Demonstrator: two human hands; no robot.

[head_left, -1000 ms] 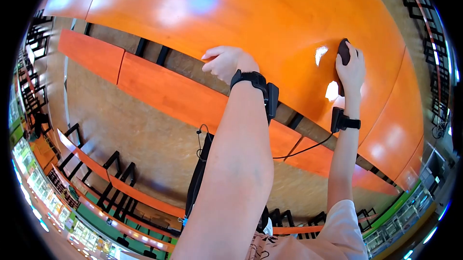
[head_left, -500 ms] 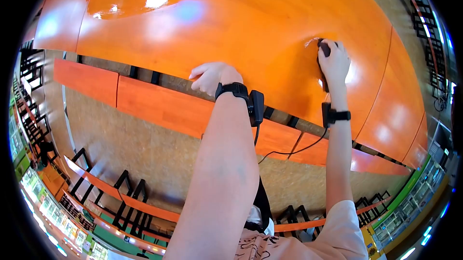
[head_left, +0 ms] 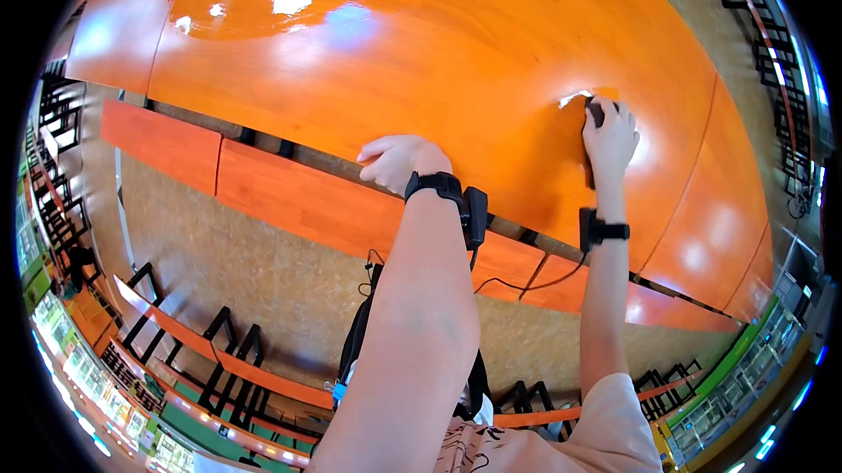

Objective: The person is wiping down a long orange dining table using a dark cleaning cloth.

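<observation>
Dark cloth pad [head_left: 596,112]: located right of frame centre, flat on the glossy orange tabletop [head_left: 421,43], mostly covered by the right hand [head_left: 610,135]. Only a small dark edge visible above the fingertips; texture and full shape not discernible.

Changes against the frame half a second earlier:
- Right hand and pad shifted slightly lower and to the right in the frame; bright glare patch beside the pad retained at its upper left.
- Left hand [head_left: 396,160] shifted lower, remaining over the near table edge.
- Against the frame one second earlier, right hand displaced left and pad less exposed.

Finger state:
- Right hand: fingers pressed together, laid flat over the pad, pressing it to the surface.
- Left hand: fingers curled loosely inward, holding nothing, resting at the table edge.

Surroundings:
- Black wristband [head_left: 432,184] on the left wrist, with a black module attached on its right side.
- Second black wristband [head_left: 603,231] on the right wrist; thin black cable [head_left: 535,283] running from it toward the body.
- Orange benches [head_left: 289,197] just below the table edge, running from upper left to lower right.
- Speckled brown floor [head_left: 246,271] beneath.
- Further benches with black frames [head_left: 210,341] at lower left.
- Left forearm crossing the lower centre, hiding part of the bench row.
</observation>
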